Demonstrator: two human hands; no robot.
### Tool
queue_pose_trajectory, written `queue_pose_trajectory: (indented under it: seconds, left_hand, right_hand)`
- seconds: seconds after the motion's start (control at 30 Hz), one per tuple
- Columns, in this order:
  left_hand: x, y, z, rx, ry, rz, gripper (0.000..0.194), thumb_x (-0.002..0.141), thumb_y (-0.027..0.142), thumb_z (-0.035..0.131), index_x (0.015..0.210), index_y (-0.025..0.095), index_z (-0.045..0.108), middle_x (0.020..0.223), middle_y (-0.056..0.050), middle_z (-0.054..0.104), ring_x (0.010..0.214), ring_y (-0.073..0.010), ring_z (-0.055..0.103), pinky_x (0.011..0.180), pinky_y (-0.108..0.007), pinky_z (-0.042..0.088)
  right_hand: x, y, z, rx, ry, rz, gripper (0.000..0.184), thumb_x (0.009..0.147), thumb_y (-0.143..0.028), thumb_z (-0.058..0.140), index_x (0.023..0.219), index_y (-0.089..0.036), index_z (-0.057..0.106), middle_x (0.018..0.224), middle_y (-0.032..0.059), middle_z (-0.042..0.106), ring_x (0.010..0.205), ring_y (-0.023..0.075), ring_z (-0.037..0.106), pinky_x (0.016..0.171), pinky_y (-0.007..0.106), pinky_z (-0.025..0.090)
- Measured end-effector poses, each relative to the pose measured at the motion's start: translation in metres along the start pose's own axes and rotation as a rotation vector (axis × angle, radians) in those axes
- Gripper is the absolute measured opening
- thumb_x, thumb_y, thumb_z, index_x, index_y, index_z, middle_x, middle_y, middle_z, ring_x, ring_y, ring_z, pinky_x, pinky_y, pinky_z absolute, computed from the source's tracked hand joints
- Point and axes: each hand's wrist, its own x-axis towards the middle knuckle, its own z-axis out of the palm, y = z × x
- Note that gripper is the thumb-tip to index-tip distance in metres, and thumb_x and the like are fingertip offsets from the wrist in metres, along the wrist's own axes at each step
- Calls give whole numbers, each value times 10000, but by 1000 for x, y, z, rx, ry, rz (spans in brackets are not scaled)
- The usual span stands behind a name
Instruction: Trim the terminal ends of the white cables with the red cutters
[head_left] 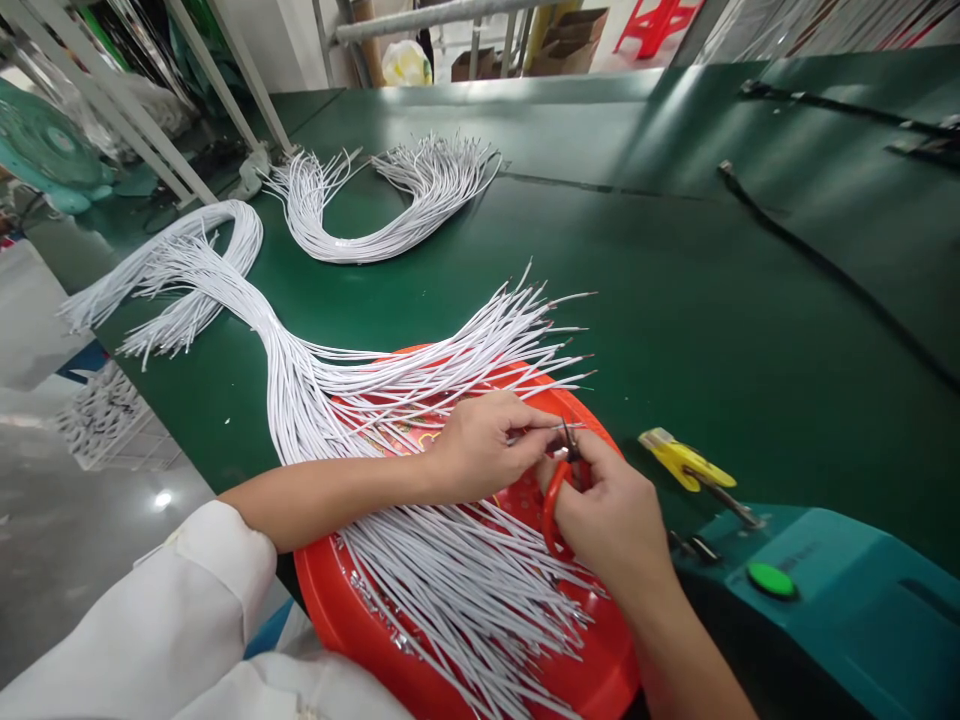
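My left hand (487,445) pinches a thin white wire near its end, above a red tray (330,590). In my right hand (611,505) is a pair of scissors (556,505) with red handles, its dark blades up against the wire's tip. A thick bundle of white wires (289,390) lies across the tray, its loose ends fanned out to the right beyond my left hand. More white wires (465,590) spread over the tray below my left forearm. Small shiny bits (401,640) lie along the tray's lower left side.
Two curved wire bundles, one at the back (360,248) and one at the left (244,225), rest on the green table (600,250). A teal machine (847,590) with a yellow part (686,460) stands right. A black cable (832,270) crosses the table's right side.
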Motion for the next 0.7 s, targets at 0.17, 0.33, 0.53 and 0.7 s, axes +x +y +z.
queue_pose_trajectory:
  seconds: [0.17, 0.33, 0.53, 0.7]
  left_hand:
    - [-1, -1, 3, 48, 14, 31, 159, 801, 177, 549, 803, 172, 708, 698, -19, 663, 684, -106, 570, 659, -219, 459]
    - [-3, -4, 5, 60, 41, 75, 169, 811, 200, 544, 814, 171, 710, 694, -22, 657, 662, -106, 568, 643, -220, 464]
    - [-3, -3, 5, 67, 57, 74, 154, 796, 185, 556, 786, 172, 709, 683, -22, 653, 647, -104, 567, 620, -216, 461]
    - [-3, -5, 6, 38, 83, 85, 145, 790, 171, 563, 783, 165, 708, 696, -26, 662, 661, -106, 572, 635, -220, 467]
  right_hand:
    - [-1, -1, -1, -87, -9, 9, 114, 717, -325, 522, 674, -221, 542, 453, -67, 406, 390, 90, 361, 385, 211, 299]
    - [0, -1, -1, -106, -25, 13, 145, 707, -338, 514, 619, -226, 486, 433, -67, 388, 372, 91, 347, 377, 221, 285]
    - [2, -4, -2, -88, -28, 18, 150, 695, -353, 494, 614, -227, 491, 435, -57, 402, 375, 99, 350, 374, 229, 299]
    - [1, -3, -2, -63, -39, 25, 165, 698, -364, 493, 607, -226, 492, 435, -57, 398, 366, 97, 348, 363, 225, 290]
